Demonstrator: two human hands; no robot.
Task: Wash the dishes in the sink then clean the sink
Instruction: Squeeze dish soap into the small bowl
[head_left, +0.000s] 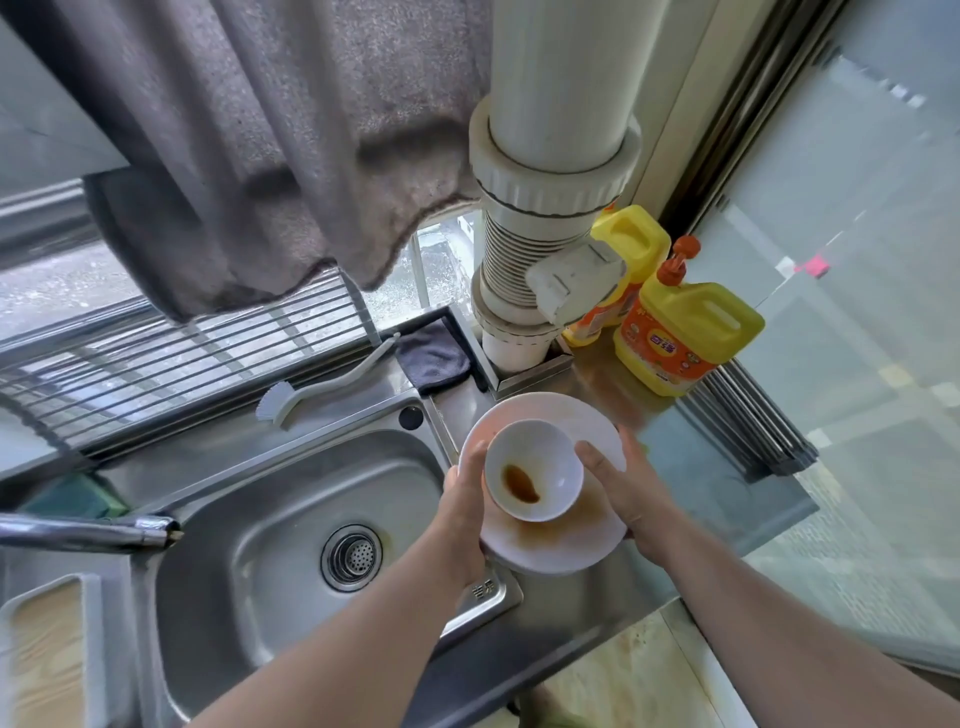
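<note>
Head view looks down on a steel sink (249, 519) filling the lower left of the frame, its basin bare but for the round drain strainer (351, 557) near the middle. Right of centre, both hands carry a white plate (561, 545) with a small white bowl (535, 475) sitting on it. The left hand (464, 499) grips the plate's left rim, thumb up against the bowl's side; the right hand (618, 486) holds the right rim, fingers curled under and thumb lying over the top. Brown sauce pools in the bowl and smears the plate's near half. The plate hangs over the sink's right edge and the steel counter (675, 467), its left rim just past the basin's lip.

A faucet spout (88, 532) reaches in from the left edge, well apart from the plate. At the back ledge lie a white brush (322, 382) and a dark cloth (434, 358). Two yellow detergent bottles (680, 338) stand in the upper right, beside a white pipe (550, 156). A grey towel (249, 156) hangs across the upper left.
</note>
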